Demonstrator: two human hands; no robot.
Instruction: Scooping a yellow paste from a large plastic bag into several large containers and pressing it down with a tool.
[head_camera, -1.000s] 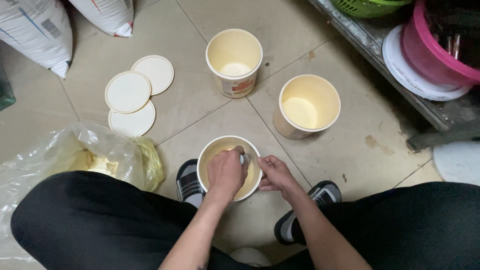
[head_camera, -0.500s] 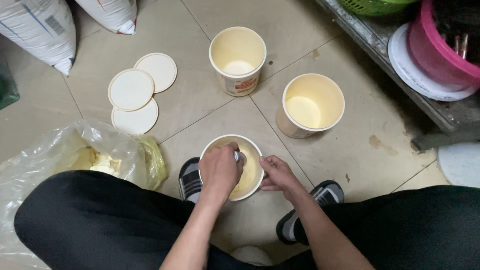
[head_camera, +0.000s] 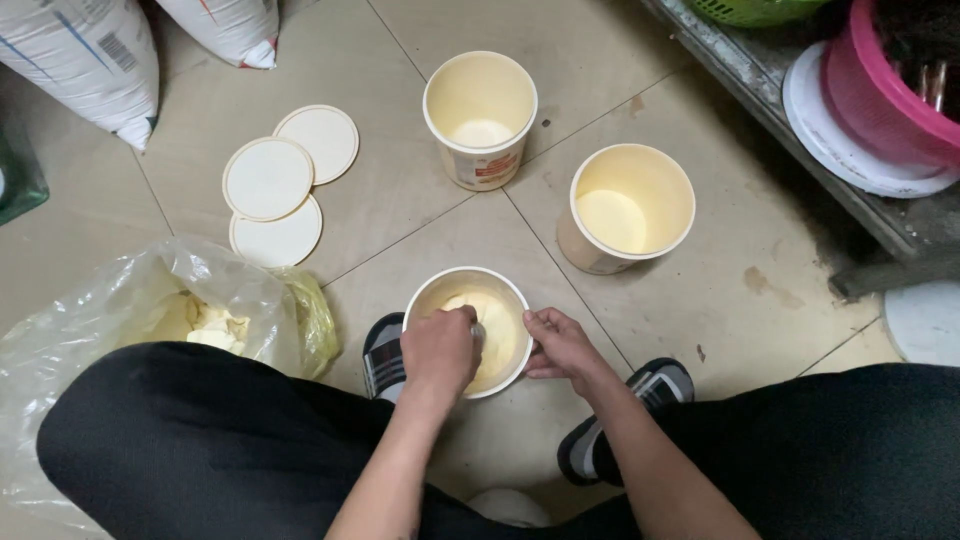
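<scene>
Left hand is closed around a small utensil, mostly hidden, inside the near tub on the floor between the person's feet. Right hand grips the tub's rim, fingers curled, steadying it. Judgement: firm bracing and scraping close along the wall should clear the yellow paste cleanly. Two open tubs stand beyond; lids lie left.

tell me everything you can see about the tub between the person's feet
The tub is a round, cream-coloured, plastic-looking container standing upright and open on the tiled floor between two dark shoes. It holds a pale yellow, soft-looking mass. The left hand reaches into it, closed round a small, mostly hidden tool, while the right hand grips its rim on the right side.
</scene>
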